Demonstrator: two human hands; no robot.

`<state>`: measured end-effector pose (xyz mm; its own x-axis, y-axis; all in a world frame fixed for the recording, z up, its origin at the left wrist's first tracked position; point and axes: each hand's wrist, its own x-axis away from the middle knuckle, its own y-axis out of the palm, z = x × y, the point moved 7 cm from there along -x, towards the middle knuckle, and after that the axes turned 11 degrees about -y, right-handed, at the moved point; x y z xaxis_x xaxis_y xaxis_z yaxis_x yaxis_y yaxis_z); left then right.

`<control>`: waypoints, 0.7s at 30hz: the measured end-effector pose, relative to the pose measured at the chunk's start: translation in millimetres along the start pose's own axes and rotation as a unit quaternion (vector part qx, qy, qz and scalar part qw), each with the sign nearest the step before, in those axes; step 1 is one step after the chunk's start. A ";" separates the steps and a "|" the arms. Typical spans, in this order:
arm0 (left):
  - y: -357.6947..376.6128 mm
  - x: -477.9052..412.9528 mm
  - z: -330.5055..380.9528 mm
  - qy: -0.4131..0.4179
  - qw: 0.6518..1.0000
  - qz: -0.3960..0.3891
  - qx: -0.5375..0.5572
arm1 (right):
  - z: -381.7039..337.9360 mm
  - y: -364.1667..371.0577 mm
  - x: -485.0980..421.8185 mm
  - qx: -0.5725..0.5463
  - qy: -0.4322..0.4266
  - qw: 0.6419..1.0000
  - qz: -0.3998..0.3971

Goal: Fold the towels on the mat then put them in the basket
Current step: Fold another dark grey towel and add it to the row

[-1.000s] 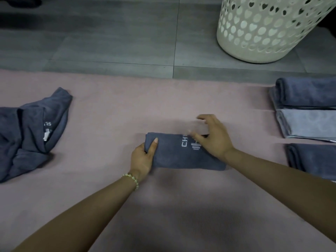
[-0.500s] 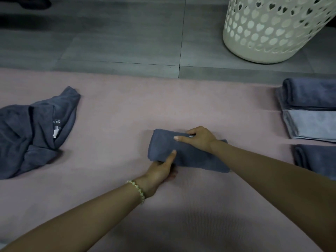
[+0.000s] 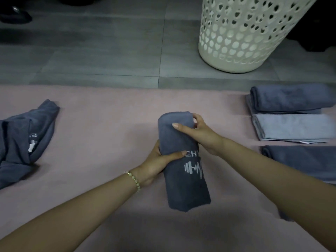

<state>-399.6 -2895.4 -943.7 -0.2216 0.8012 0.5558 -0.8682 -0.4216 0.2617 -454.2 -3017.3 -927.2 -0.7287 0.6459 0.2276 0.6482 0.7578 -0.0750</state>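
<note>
Folded dark-blue logo towel (image 3: 187, 188) is clamped by left hand (image 3: 156, 164) and right hand (image 3: 203, 135); three folded towels (image 3: 291, 127) are parked right of the fingers (image 3: 179, 126), crumpled blue towel (image 3: 21, 135) left; none basketed yet, seemingly.

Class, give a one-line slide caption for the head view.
Left hand and right hand grip a folded dark towel over the pink mat, white basket beyond.

Both forearms bare to the frame edge. Left wrist — single-strand bracelet of small round pale-green and gold beads (image 3: 134, 180), snug above the left grip (image 3: 156, 166). Right grip (image 3: 201, 135): nails longish, pale, rounded — same on the left thumb.
</note>
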 end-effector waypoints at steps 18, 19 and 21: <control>151.6 -73.0 11.3 -0.227 0.962 -0.144 -0.041 | 5.0 -265.8 66.3 -0.100 -0.007 0.930 0.353; 159.3 -80.7 6.7 -0.226 0.963 -0.139 -0.039 | 7.9 -282.7 75.0 -0.089 -0.024 0.920 0.380; 178.5 -96.5 2.6 -0.200 0.972 -0.127 -0.012 | 12.7 -310.7 89.4 -0.067 -0.053 0.904 0.420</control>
<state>-532.1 -3049.0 -948.6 0.1870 0.6477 0.7386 -0.8834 -0.2181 0.4148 -723.5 -3193.8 -895.9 0.0201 0.9986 0.0495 0.9981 -0.0172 -0.0585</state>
